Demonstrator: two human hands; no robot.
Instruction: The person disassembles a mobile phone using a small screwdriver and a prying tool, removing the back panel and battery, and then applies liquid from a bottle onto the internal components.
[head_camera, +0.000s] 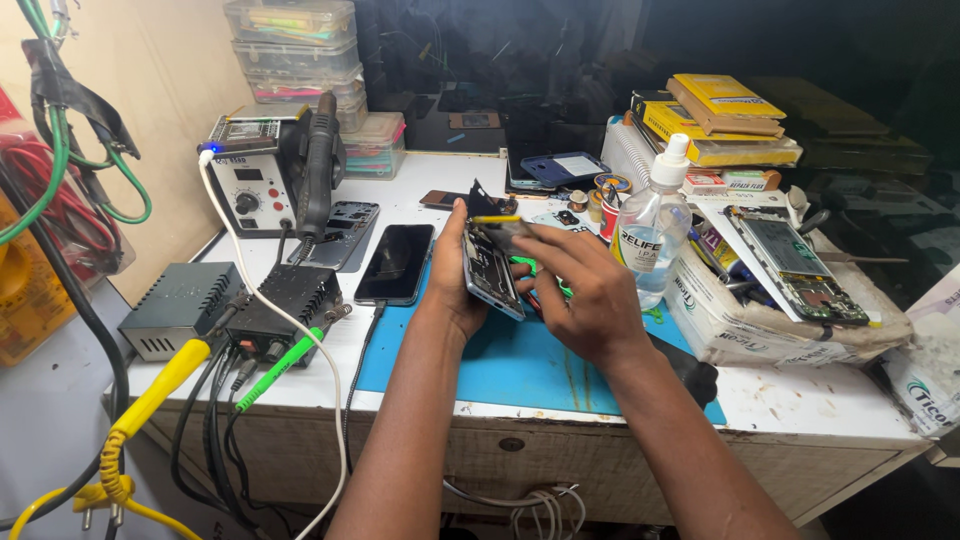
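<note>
Hands: our left hand (455, 268) grips the opened phone (490, 268) upright, long axis near vertical, right hand (585, 290) fingertips pinching at its top edge.

Cream wall (170, 70) at left; worn white workbench (800, 400) with drawer (520, 450); dark, dim backdrop behind.

Both bare forearms reach forward; left hand (455, 275) curls in a grip, right hand (585, 295) arches over, fingers bent
</note>
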